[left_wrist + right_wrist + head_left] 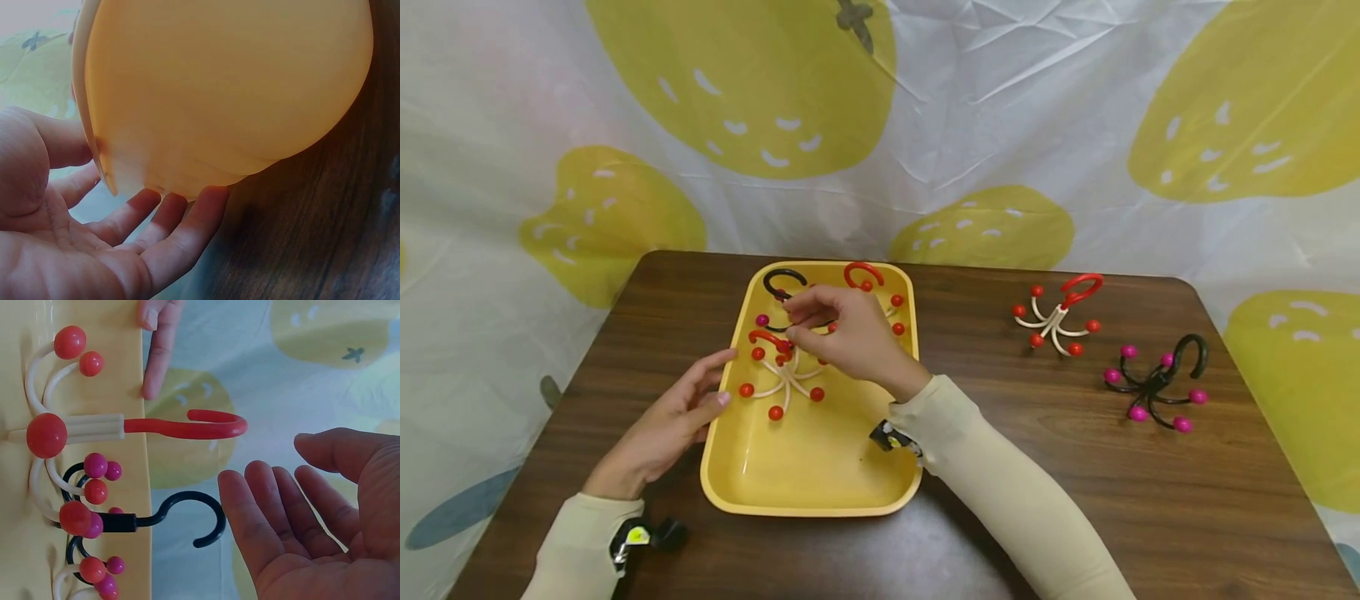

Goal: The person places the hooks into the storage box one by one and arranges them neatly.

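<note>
A yellow tray (pixel 820 467) holds several multi-armed hook hangers. My left hand (pixel 673 421) is at its left rim, thumb over the edge and fingertips against the outer wall (pixel 237 94). Over the tray hovers my right hand (pixel 853 333), thumb and fingers apart with nothing between them. Nearest to it is a white hanger (pixel 786 375) with red balls and a red hook (pixel 206 428), lying toward the tray's middle. Behind lies a black hanger (pixel 187 506) with magenta balls, partly hidden by the hand in the head view. A red hook (pixel 863 271) shows at the tray's back right.
Right of the tray, a white hanger (pixel 1056 321) with red balls and a red hook stands on the brown wooden table (pixel 1000 433). Closer to the right edge is a black hanger (pixel 1153 383) with magenta balls. A fruit-patterned curtain (pixel 985 100) hangs behind the table.
</note>
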`<move>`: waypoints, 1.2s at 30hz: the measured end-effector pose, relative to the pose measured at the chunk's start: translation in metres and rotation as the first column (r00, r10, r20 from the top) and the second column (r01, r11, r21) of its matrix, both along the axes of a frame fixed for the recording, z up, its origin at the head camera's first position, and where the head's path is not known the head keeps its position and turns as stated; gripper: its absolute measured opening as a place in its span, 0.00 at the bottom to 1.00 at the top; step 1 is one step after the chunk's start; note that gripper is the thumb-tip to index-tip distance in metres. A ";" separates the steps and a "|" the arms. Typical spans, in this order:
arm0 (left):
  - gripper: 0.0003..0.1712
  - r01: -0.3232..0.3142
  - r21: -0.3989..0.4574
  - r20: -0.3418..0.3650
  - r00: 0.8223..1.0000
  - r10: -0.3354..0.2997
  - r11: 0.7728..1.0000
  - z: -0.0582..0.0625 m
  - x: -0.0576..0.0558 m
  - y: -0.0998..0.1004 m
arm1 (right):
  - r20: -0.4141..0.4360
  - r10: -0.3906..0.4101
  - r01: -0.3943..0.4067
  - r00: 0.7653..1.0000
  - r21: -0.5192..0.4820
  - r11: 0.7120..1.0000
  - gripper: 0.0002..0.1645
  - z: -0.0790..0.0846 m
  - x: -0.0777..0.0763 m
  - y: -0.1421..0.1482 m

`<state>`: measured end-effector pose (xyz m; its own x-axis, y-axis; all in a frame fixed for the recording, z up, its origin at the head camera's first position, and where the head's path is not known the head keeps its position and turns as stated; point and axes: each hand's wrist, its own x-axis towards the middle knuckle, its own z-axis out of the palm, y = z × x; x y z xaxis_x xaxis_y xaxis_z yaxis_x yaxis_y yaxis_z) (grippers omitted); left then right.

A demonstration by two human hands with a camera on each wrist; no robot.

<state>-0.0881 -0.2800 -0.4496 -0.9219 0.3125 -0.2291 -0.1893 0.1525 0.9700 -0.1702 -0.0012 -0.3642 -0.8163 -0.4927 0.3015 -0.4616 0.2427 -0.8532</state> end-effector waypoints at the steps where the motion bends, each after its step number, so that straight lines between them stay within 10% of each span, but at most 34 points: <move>1: 0.38 -0.001 -0.001 0.000 1.000 0.001 1.000 0.000 0.000 0.000 | -0.004 -0.001 0.001 1.000 -0.001 1.000 0.15 0.001 0.000 0.001; 36: 0.38 0.005 -0.002 -0.004 1.000 -0.005 1.000 0.005 0.004 -0.002 | 0.000 -0.192 0.191 0.981 -0.128 0.973 0.17 0.036 -0.009 0.099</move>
<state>-0.0844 -0.2817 -0.4447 -0.9213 0.3166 -0.2256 -0.1843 0.1553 0.9705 -0.1789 0.0974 -0.3282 -0.8877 -0.2850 0.3615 -0.4273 0.2181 -0.8774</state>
